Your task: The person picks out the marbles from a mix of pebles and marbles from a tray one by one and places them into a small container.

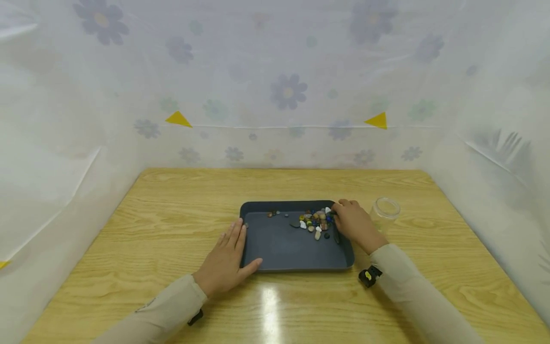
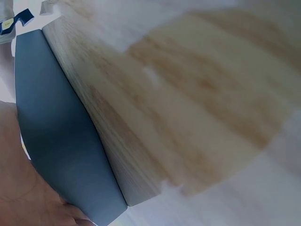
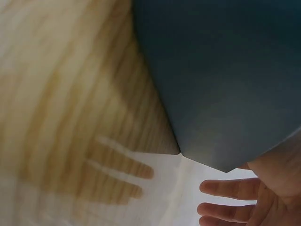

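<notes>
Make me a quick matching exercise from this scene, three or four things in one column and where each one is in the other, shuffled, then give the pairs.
Things:
1. left hand
2. right hand
3. glass jar
4. pebbles

Places:
A. on the table right of the tray
B. flat against the tray's left edge
C. in the tray's far right part
D. over the tray's right edge, by the pebbles

Pairs: 1-B, 2-D, 3-A, 4-C. The tray is dark.
</notes>
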Tool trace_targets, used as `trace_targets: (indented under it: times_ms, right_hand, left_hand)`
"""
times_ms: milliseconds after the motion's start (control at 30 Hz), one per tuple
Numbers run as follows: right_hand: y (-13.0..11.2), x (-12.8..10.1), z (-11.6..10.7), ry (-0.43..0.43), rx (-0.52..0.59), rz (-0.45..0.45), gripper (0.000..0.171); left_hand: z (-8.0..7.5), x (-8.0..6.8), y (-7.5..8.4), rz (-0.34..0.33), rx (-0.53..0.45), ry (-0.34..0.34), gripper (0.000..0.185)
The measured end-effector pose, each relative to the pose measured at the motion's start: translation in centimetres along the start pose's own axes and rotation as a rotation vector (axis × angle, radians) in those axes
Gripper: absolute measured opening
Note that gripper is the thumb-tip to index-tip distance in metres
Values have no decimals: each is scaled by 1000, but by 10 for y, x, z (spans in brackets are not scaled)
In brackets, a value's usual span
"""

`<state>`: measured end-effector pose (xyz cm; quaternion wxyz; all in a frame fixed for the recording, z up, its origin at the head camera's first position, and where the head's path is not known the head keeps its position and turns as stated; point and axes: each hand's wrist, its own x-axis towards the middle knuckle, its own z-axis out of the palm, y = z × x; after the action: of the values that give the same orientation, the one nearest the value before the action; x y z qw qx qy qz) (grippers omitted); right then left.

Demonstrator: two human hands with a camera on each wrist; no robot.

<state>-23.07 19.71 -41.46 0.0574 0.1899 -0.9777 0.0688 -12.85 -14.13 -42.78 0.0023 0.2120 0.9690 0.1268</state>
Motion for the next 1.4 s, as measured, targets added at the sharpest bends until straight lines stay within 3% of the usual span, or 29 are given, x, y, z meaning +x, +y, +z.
trace_targets:
  times_ms: [567, 867, 1200, 1400]
  right_hand:
    - [0, 7, 4, -17, -42, 14, 5]
    - [0, 6, 5, 3, -62, 3, 7]
    - [-2, 2, 3, 54, -69, -23, 7]
    - [-6, -2, -7, 132, -72, -53, 6]
  left_hand:
    - [0, 0, 0, 8, -7, 0, 91]
    - [1, 0, 0, 7, 9, 9, 92]
    - [1, 0, 1, 3, 2, 10, 92]
    - [0, 0, 1, -1, 5, 7, 92]
